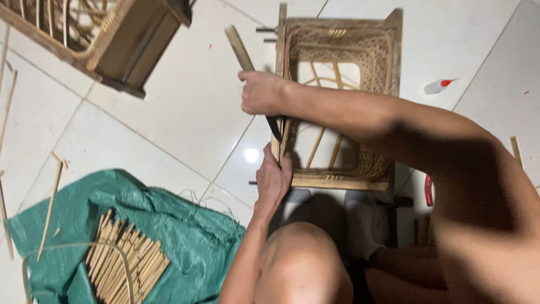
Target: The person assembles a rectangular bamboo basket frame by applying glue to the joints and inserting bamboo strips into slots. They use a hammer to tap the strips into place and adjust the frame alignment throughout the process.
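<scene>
— Knee (304, 259), bottom centre; what does each hand do?
— Right hand (260, 93): grip clamped on knife handle (239, 49). Left hand (274, 181): grip clamped on woven basket frame (337, 101), upper centre, on floor (185, 112).

My right hand (260, 93) hides knife (274, 127) handle middle; blade tip lost behind frame rail (279, 84). Second frame (101, 34) cut by top edge.

Floor under me was glossy white tile (185, 107), grey grout lines, one lamp glare (251, 155) on it. Green tarp (185, 236) lay at my left with bamboo strips (126, 262). Second wooden frame (112, 34) stood well apart. Small white bottle (439, 85) lay far right.
</scene>
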